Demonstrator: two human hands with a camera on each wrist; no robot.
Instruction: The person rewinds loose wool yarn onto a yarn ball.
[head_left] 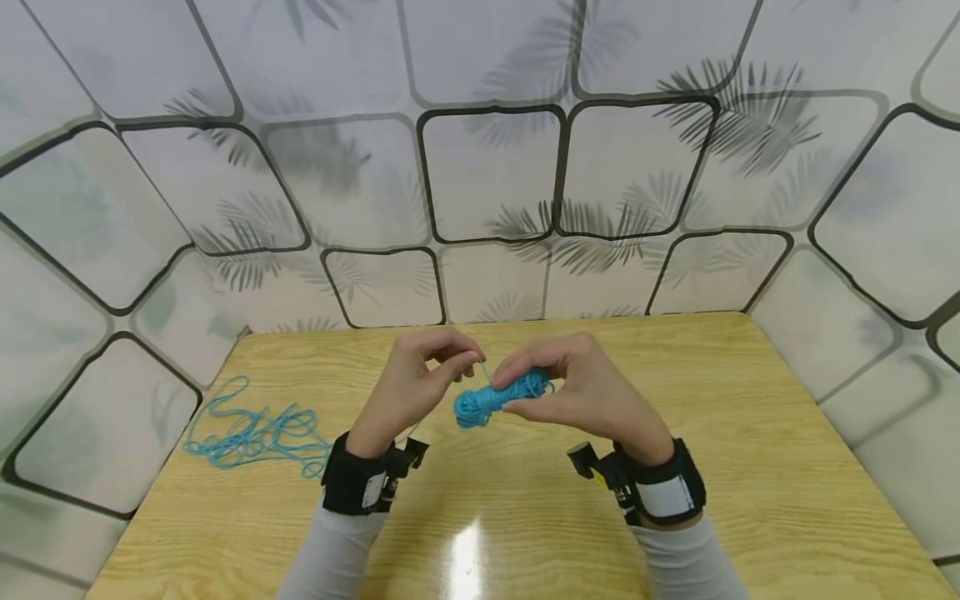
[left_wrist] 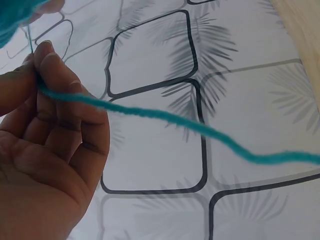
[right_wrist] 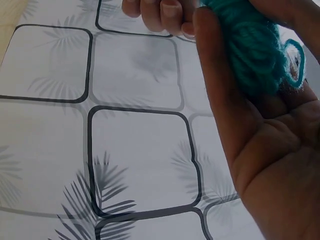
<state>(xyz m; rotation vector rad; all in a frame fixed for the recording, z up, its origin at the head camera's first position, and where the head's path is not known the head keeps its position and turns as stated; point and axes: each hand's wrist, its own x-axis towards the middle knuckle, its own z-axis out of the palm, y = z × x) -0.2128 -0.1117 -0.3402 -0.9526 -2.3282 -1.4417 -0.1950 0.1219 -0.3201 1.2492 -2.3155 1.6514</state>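
Over the middle of the table, my right hand [head_left: 581, 383] grips a wound bundle of blue yarn [head_left: 480, 403] between thumb and fingers. A small loop sticks out of the bundle [right_wrist: 255, 55] by the palm in the right wrist view. To its left, my left hand [head_left: 416, 379] pinches a yarn strand [left_wrist: 150, 114] between thumb and forefinger. From that pinch a short taut length runs up to the bundle's middle. On its other side the strand trails slackly past the left wrist. Part of the bundle is hidden behind the right fingers.
A loose tangle of blue yarn [head_left: 262, 437] lies on the left part of the wooden table [head_left: 525, 517]. Patterned white panels [head_left: 491, 175] rise at the table's back and sides. Each wrist wears a black strap with a small camera.
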